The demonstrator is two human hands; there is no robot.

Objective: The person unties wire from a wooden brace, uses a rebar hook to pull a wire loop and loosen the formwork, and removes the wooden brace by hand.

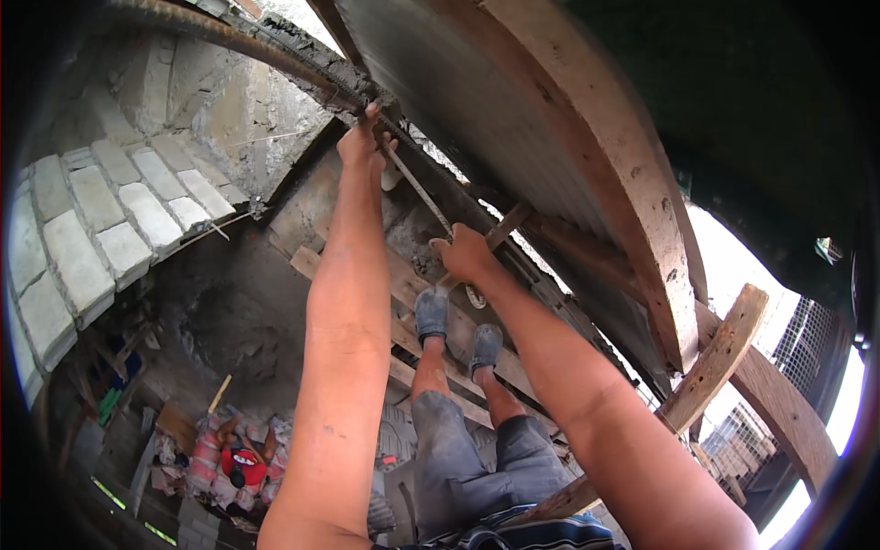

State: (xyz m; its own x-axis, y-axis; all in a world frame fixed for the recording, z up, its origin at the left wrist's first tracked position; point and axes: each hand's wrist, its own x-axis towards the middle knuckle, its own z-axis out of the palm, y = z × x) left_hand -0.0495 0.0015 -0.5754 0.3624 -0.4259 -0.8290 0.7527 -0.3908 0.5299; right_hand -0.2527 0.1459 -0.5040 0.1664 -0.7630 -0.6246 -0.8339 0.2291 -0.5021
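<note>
My left hand (360, 144) is stretched up to the rough concrete edge and ribbed steel bar (417, 147), its fingers closed around the upper end of a thin, pale, rope-like length (417, 186). That length runs taut and slanting down to my right hand (466, 254), whose fingers are wrapped around it. Below the right fist a short curled end (475, 296) hangs out. Whether it is rope or a strip is hard to make out. The left fingertips are partly hidden against the bar.
My feet in grey shoes (431, 313) stand on wooden planks (403, 275) high above a lower floor. A pale block wall (96, 220) rises at left. Far below, a person in red (246, 466) sits among sacks. Corrugated sheet and a curved timber (632, 183) slope along the right.
</note>
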